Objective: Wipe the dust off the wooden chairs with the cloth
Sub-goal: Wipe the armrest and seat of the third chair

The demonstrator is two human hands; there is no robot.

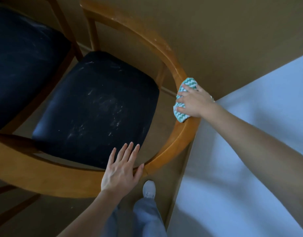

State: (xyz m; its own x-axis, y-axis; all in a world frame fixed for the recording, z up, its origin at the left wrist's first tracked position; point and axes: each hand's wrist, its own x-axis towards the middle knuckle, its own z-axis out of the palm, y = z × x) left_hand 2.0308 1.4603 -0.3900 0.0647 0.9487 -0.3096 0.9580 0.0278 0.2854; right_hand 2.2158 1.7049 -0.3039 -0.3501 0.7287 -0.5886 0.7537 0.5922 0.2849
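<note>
On curved rail [174, 146] of nearer wooden chair [99, 106]: right hand [194, 101], grip spread flat, presses cloth [188, 82] to wood. Splay-fingered left hand [120, 173] rests on rail. Mid-wipe; next likely needs sliding cloth along rail under pressure.

Dim indoor scene, cool light brightest on the white surface [250, 142] at right, black seat [96, 108] in shadow, soft focus, wide-angle bending toward the edges

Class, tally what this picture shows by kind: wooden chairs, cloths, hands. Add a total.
Wooden chairs: 2 (near chair, far chair)
Cloth: 1
Hands: 2 (left hand, right hand)
Total: 5
</note>
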